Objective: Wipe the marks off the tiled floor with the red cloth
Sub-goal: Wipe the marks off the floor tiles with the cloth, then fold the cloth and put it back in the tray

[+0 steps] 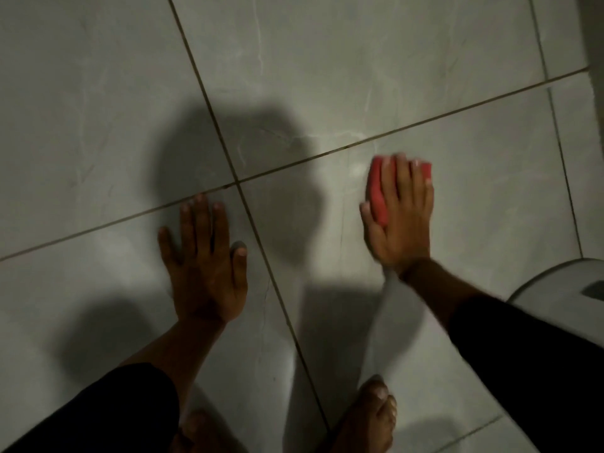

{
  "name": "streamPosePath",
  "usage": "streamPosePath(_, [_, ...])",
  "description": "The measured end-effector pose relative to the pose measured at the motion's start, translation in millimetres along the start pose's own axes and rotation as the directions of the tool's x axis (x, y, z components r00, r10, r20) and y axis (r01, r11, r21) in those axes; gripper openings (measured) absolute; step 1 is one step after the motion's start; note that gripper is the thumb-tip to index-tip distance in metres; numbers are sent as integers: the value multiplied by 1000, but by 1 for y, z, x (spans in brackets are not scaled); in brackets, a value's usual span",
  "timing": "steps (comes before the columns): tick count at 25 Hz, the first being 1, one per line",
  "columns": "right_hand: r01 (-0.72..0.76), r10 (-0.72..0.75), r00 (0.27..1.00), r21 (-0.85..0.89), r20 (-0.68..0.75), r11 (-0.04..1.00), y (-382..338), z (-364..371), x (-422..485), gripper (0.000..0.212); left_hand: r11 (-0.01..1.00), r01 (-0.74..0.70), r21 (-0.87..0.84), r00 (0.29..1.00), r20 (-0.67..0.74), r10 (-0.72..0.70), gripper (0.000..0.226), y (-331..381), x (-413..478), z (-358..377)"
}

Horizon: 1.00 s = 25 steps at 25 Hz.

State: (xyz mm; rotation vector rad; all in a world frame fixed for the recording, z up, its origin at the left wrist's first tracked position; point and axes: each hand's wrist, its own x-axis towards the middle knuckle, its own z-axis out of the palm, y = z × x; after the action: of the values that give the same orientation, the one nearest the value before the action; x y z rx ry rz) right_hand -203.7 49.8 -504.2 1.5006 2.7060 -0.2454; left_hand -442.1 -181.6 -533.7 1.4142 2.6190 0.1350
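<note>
Wiping mid-stroke, the right hand (400, 217) presses the red cloth (379, 194) under flat fingers; pale smears (330, 136) beyond the fingertips seem next, while the left hand (204, 256) rests flat, empty.

A: From my remote station I log a pale grey rounded object (568, 282) at the right edge, cut off by the frame, with a darker recess in its top.

B: What it is, I cannot tell. I also note two bare feet at the bottom: the right foot (366, 420) beside a grout line (277, 289), the left foot (199, 433) partly hidden.
</note>
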Motion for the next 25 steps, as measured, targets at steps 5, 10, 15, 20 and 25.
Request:
streamPosePath(5, [158,-149,984,98,-96,983,-104,17,44,68,999,4,45,998,64,-7,76,2,0,-4])
streamPosePath(10, [93,-228,957,548,182,831,-133,-14,-76,60,995,84,50,944,315,-96,77,17,12,-46])
streamPosePath(15, [-622,172,620,613,766,-488,-91,-150,-92,46,602,575,-555,733,676,-76,47,113,25,-159])
streamPosePath(20, [-447,243,509,495,826,-745,-17,-284,-145,51,518,664,-540,465,840,280,31,228,26,-269])
streamPosePath(25, [-307,434,426,578,794,-756,61,-374,-230,56,664,431,-611,277,790,547,33,346,4,-336])
